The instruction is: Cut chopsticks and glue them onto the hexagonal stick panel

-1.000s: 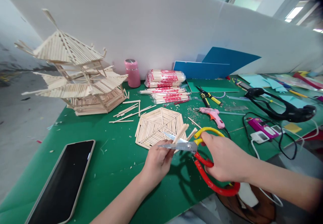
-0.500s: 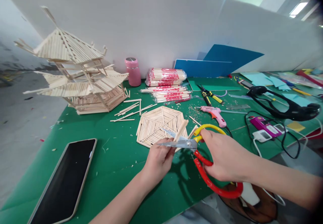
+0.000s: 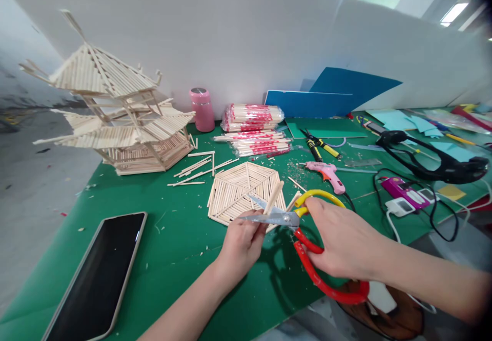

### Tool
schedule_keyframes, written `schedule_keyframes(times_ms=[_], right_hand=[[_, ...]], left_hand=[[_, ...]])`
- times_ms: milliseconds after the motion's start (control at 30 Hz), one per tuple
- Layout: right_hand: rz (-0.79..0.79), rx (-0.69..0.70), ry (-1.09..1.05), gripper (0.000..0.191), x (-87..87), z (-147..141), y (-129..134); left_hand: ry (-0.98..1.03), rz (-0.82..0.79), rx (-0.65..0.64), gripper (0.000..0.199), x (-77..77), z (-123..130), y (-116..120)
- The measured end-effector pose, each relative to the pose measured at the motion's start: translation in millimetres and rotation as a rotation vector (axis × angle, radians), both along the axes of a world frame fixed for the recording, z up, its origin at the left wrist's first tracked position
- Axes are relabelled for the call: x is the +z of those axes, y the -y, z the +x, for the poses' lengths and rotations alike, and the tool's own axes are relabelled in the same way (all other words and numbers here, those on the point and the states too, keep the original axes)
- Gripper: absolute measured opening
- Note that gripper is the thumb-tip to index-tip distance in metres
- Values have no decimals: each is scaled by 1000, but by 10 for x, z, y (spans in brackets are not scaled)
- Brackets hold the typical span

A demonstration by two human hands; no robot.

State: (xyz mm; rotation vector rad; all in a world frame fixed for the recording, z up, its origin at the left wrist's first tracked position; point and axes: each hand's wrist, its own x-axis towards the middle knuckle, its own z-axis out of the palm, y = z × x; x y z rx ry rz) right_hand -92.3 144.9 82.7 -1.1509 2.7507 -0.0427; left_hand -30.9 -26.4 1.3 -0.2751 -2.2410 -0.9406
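Holding in the left hand (image 3: 242, 241), with fingers curled closed, a small bunch of pale wooden sticks (image 3: 273, 197), slanting up to the right and too overlapped to count. Gripping in the right hand (image 3: 342, 238), around the handles, a large pair of steel scissors (image 3: 282, 219) with one yellow loop and one red loop. Set with blades parted around the held sticks, one passing in front and one behind; impossible to tell whether touching the wood. Held just in front of a flat polygonal panel of pale sticks (image 3: 234, 192), laid on a green-covered table (image 3: 172, 264).

Scattered beyond the panel to the left, more loose pale sticks (image 3: 192, 168), near a tiered pagoda model of pale wood (image 3: 134, 136). Standing behind, a pink cylindrical bottle (image 3: 202, 111), beside red-and-white plastic packs of sticks (image 3: 253, 118). Lying to the right of the panel, a pink glue gun (image 3: 326, 173), just in front of yellow-and-black pliers (image 3: 326, 149). Resting at the near left, a black-screened smartphone in a pale case (image 3: 98, 274).
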Motion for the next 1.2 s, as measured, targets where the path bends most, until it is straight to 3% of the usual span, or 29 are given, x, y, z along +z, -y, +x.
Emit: schedule_keyframes(times_ms=[333,600,933,1200], right_hand=[[25,-6,37,29,-17,-83,-74],[51,-19,25,25,116,7,-5],[43,6,46,27,5,-94,-56],[5,-7,22,28,33,3,18]], left_hand=[[-13,9,13,20,-19,-14,-7],[-4,-16,-14,17,3,5,-5],[16,11,1,19,-6,4,6],[17,-9,14,16,-17,18,-14]])
